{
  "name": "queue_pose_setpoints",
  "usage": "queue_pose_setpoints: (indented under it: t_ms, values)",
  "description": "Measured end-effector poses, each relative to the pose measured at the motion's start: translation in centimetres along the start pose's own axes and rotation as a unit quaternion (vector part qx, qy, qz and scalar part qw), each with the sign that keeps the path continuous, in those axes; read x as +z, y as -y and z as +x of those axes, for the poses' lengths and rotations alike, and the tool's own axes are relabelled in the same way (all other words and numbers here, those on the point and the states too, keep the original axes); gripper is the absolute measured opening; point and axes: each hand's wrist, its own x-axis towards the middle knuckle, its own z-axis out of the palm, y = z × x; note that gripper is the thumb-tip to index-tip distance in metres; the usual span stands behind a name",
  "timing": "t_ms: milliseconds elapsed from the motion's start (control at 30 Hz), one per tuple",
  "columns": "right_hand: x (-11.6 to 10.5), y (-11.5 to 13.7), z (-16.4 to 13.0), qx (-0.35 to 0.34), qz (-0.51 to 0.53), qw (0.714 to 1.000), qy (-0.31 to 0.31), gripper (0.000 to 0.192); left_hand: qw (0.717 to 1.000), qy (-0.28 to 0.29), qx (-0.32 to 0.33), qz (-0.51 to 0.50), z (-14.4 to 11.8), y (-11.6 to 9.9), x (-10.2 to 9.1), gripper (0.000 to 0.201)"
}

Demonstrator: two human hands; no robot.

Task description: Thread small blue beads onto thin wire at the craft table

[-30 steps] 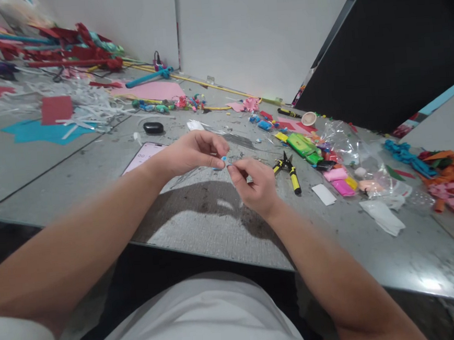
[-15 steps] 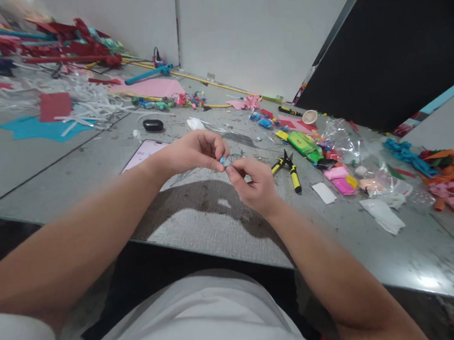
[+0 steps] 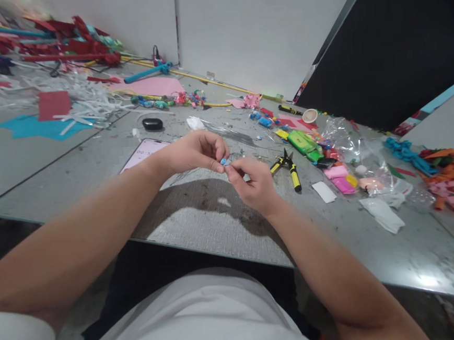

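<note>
A small blue piece (image 3: 223, 161), which looks like modelling clay, sits between my two hands above the table. My left hand (image 3: 200, 152) pinches it from the left with thumb and fingertips. From the right, my right hand (image 3: 253, 182) closes thumb and forefinger on its lower edge, its other fingers curled in. The fingertips of both hands almost meet and cover part of the piece. Yellow-and-black pliers (image 3: 287, 168) lie with their handles spread just right of my right hand. A phone (image 3: 147, 149) showing a timer is partly covered by my left forearm.
Behind my hands lie thin wires (image 3: 228, 133) and a black case (image 3: 152, 124). Clay packs in green (image 3: 302, 143) and pink (image 3: 344, 185) are on the right, near a white card (image 3: 324, 192). Paper strips (image 3: 88, 99) and coloured crepe paper (image 3: 83, 40) pile up at the left.
Both hands stay almost where they were, with the blue piece still between the fingertips. Slightly more of its blue shows now.
</note>
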Motion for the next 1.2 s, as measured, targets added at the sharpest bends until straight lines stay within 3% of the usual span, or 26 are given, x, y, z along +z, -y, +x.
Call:
queue_pose_setpoints:
  t_ms: [533, 967, 1200]
  values:
    - [-0.08, -0.01, 0.03, 0.016, -0.021, 1.0, 0.016, 0.032, 0.999, 0.008, -0.001, 0.038, -0.06, 0.16, -0.09, 0.042]
    - [0.12, 0.15, -0.04, -0.039, -0.063, 0.997, -0.018, 0.03, 1.0, -0.003, -0.006, 0.005, 0.06, 0.03, -0.03, 0.041]
    - [0.09, 0.35, 0.09, -0.021, -0.071, 0.997, 0.004, 0.034, 1.0, 0.003, -0.013, 0.023, -0.05, -0.19, -0.07, 0.038]
